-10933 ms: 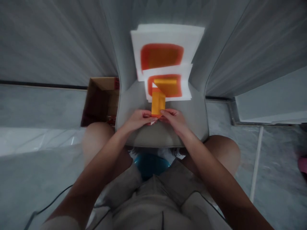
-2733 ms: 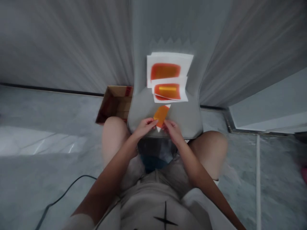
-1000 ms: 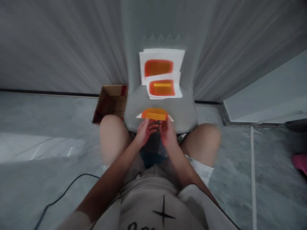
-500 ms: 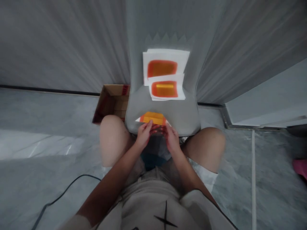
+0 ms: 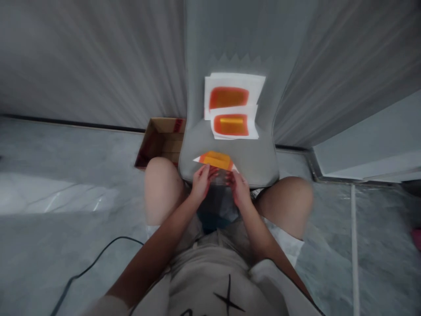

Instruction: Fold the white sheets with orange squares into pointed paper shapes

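Observation:
A folded orange paper piece (image 5: 216, 159) with white corner tips lies across the front of a grey chair seat (image 5: 256, 160). My left hand (image 5: 201, 182) pinches its near left edge, fingers closed on it. On the near right edge my right hand (image 5: 240, 188) grips the same piece. Further back on the seat rests a stack of white sheets (image 5: 234, 105) printed with orange rectangles, one above the other. My bare knees flank the seat.
An open cardboard box (image 5: 161, 141) stands on the floor left of the chair. Grey curtains hang behind. A black cable (image 5: 88, 267) runs over the marble floor at lower left. A pink object (image 5: 416, 239) shows at the right edge.
Since 10.9 s ago the orange paper has turned from lengthwise to crosswise and looks folded flatter. In the last half second both hands shifted slightly right with it; the camera view moved too.

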Tool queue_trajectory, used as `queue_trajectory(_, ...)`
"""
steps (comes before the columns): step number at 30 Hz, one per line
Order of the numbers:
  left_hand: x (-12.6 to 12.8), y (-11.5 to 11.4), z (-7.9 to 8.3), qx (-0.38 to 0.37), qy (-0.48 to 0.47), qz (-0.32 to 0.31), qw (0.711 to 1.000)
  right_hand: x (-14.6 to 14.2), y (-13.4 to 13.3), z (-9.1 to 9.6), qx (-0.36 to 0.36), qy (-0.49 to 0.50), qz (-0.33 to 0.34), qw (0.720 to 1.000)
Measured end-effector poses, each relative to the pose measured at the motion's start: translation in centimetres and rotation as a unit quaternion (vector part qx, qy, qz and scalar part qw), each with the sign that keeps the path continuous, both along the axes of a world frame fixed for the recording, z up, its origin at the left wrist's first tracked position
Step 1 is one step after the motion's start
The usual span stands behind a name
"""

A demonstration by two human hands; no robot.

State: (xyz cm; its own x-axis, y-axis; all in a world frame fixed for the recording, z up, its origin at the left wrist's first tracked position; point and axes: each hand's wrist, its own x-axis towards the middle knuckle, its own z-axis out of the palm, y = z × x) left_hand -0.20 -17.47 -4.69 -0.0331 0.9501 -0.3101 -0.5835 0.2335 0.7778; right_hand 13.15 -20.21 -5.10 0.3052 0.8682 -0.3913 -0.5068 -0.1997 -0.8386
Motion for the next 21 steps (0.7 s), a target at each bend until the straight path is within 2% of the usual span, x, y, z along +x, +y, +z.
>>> queue_trajectory(5,0.13,-0.05,-0.09,0.011,0.019,0.004,1.000,-0.18,-0.34,-0.11,0.018,-0.041,0.049,0.998)
queue_trajectory(12,-0.30,0.32,-0.19,-0.018,-0.022,-0.010,1.000,0.31,-0.20,-0.29,0.029,-0.039,0.057,0.997)
queue_trajectory(16,-0.49,0.31,0.29,-0.006,-0.062,-0.002,0.998,-0.15,-0.45,-0.19,0.052,-0.069,0.072,0.994)
queue_trajectory(21,-0.60,0.29,0.34,0.016,-0.049,0.000,0.999,-0.29,-0.58,0.18,0.065,-0.078,0.107,0.989)
